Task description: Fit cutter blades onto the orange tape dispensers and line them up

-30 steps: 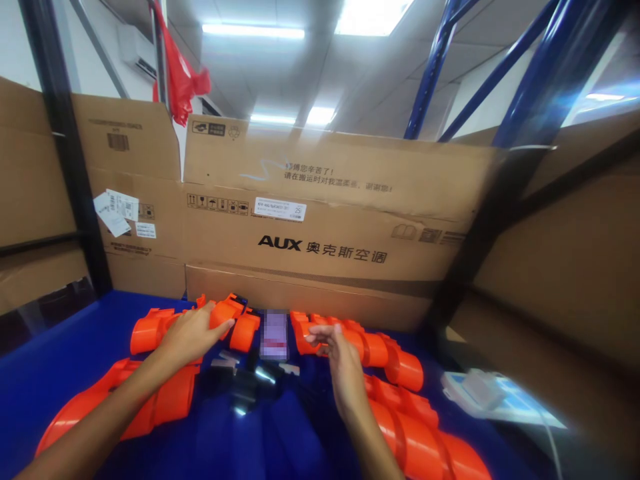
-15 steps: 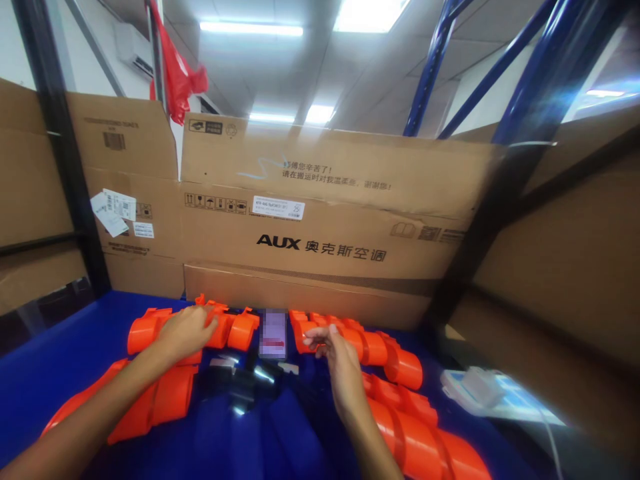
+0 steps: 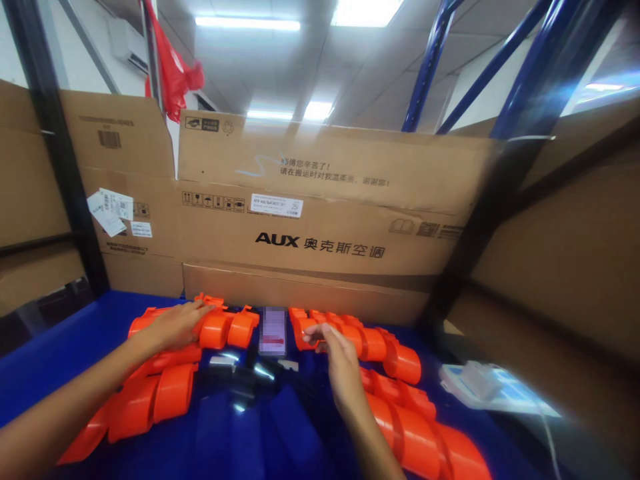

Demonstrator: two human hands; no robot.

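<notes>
Your left hand (image 3: 175,325) lies flat, fingers loosely spread, on the far-left row of orange parts (image 3: 210,327), whose long axis runs left to right. Your right hand (image 3: 336,365), fingers together, touches the right row's (image 3: 370,343) near end beside the phone (image 3: 273,331) on the blue counter (image 3: 60,347).

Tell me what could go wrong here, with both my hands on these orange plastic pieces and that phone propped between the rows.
The phone stands between the two rows of orange parts; your right hand at the right row could knock it over. The left hand lies on the left row, whose curved pieces look loosely lined up, so a push may scatter them. Small dark parts near your wrists could get swept aside.
</notes>
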